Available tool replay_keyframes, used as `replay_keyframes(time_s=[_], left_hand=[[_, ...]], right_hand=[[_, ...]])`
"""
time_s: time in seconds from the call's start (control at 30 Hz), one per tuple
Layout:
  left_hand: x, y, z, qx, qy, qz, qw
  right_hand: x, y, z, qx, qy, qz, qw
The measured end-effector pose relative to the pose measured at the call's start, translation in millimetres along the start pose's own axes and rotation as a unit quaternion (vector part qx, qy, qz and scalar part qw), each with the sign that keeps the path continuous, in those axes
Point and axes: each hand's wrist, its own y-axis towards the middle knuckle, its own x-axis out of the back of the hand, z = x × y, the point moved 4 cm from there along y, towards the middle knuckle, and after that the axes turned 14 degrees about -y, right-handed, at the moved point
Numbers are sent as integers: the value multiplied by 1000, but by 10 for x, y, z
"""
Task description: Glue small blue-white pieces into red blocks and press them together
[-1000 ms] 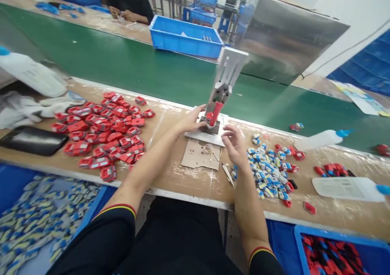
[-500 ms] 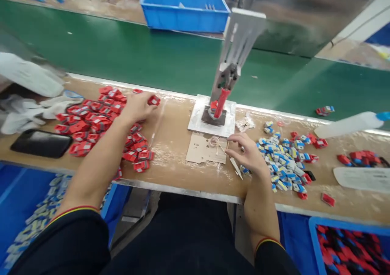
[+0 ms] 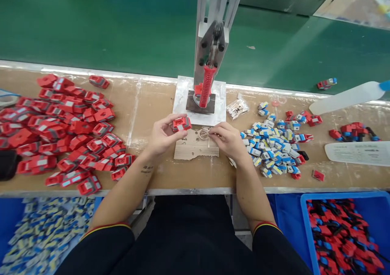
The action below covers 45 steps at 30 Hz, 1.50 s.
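My left hand [image 3: 164, 136] pinches a red toy car body [image 3: 182, 123] with grey trim between thumb and fingers, just in front of the press's base plate [image 3: 179, 104]. To its right, my right hand [image 3: 228, 141] has its fingertips closed on a thin pale stick that looks like a cotton swab [image 3: 209, 143]. The fingers partly hide it. Beside those fingertips a small pale ring [image 3: 203, 134] lies on a torn piece of cardboard [image 3: 189, 150]. Above the plate stands a metal toggle press with a red handle [image 3: 207, 86]; a red part sits beneath it.
A heap of red car bodies [image 3: 73, 124] spreads over the left. Small white, blue and yellow parts [image 3: 271, 147] lie at right, beside a packet of swabs [image 3: 237, 107]. Farther right are a white bottle [image 3: 344, 98] and a blue bin [image 3: 304, 226]. A green belt [image 3: 122, 35] runs behind.
My left hand has come from the red heap to the middle with a red car body. My right hand has shifted slightly left to the ring. The view has tilted down.
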Motion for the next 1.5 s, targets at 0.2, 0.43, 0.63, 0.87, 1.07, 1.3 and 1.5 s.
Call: replay_keyframes(time_s=[0.2, 0.43, 0.63, 0.87, 1.07, 1.3, 1.5], left_hand=[[-2, -95, 35, -61, 28, -10, 998], [-120, -156, 0, -241, 81, 31, 967], [-156, -198, -59, -261, 143, 30, 954], [-316, -289, -141, -305, 210, 68, 927], [-366, -308, -151, -317, 196, 75, 925], [-368, -320, -153, -317, 206, 79, 922], [-374, -320, -159, -314, 198, 83, 925]], right_hand=[[-96, 75, 59, 21, 19, 3, 1000], [-117, 138, 101, 65, 14, 32, 997], [217, 101, 108, -38, 95, -119, 988], [139, 70, 379, -54, 238, -228, 942], [52, 73, 417, -55, 279, -210, 935], [20, 81, 455, -50, 295, -201, 933], [8, 80, 474, -49, 260, -201, 943]])
